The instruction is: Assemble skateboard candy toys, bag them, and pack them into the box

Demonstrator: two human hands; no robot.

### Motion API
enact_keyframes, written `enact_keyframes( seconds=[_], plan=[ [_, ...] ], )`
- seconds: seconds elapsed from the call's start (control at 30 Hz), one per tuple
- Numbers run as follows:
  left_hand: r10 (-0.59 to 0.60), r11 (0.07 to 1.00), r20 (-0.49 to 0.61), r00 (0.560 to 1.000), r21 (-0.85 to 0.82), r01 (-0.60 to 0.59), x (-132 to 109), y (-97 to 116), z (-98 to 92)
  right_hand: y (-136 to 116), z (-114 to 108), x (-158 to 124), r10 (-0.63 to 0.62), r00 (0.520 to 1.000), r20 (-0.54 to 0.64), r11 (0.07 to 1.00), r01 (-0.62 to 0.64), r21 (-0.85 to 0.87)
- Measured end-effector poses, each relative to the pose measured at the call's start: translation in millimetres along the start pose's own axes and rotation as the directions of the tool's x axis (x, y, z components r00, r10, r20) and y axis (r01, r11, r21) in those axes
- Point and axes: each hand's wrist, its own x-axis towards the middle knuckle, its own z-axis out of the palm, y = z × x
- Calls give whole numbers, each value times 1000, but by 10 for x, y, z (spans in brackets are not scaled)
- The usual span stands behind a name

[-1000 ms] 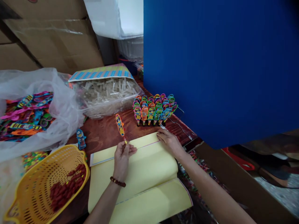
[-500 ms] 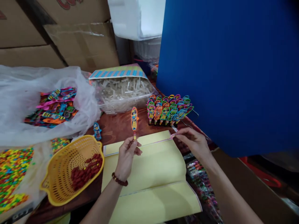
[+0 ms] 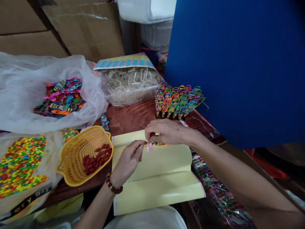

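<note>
A blue panel (image 3: 233, 70) stands at the right side of the reddish-brown table (image 3: 128, 116). Behind the table, taped cardboard boxes (image 3: 87, 31) are stacked at the left. The light is rather dim.

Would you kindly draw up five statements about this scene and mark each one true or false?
1. The yellow perforated plastic basket holds small dark red pieces. True.
2. The brown beaded bracelet is on the person's right wrist. False: it is on the left wrist.
3. A small pink slip hangs at the fingertips of the left hand and right hand. True.
4. The clear plastic box of short translucent tubes stands right of the upright multicoloured skateboard-shaped toys in the picture. False: it stands to their left.
5. The small blue skateboard-shaped toy lies inside the basket. False: it lies outside, near the rim.
</note>
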Motion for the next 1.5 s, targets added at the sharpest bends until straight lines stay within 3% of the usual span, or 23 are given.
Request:
enact_keyframes(
  seconds=[0.4, 0.6, 0.8, 0.93, 1.1, 1.2, 1.27, 1.33, 1.4, 1.43, 1.5],
  plan=[
    [36, 997, 36, 999, 64, -39, 1, 13, -9, -54, -5, 62, 66, 988, 141, 997, -59, -52],
    [127, 976, 37, 991, 171, -132, -30, 40, -14, -11, 33, 70, 52, 983, 177, 998, -46, -36],
    [171, 947, 0, 985, 276, -164, -72, -26, 12, 34, 44, 69, 48, 981, 186, 992, -69, 106],
    [152, 970, -65, 986, 202, -136, -106, -139, 58, 87, 50, 93, 30, 978, 206, 940, -98, 328],
    [195, 972, -99, 976, 152, -179, -151, -243, 85, 148, 132, 142, 28, 949, 313, 836, -193, 513],
    [297, 935, -83, 951, 226, -272, -163, -212, 77, 164, 170, 176, 40, 907, 419, 821, -269, 503],
    [364, 905, -51, 930, 254, -341, -156, -166, 62, 182, 142, 187, 63, 895, 441, 863, -271, 426],
    [395, 889, -13, 919, 259, -378, -139, -130, 43, 193, 59, 161, 125, 943, 309, 932, -218, 290],
    [384, 896, -27, 923, 252, -365, -118, -119, 29, 163, -42, 83, 189, 982, -14, 975, -186, 123],
    [362, 911, -69, 930, 239, -337, -107, -123, 27, 125, -77, 24, 196, 959, -205, 980, -186, 65],
    [286, 952, -203, 937, 172, -254, -84, -143, 38, 11, -66, -114, 184, 846, -500, 982, -179, 59]
  ],
)
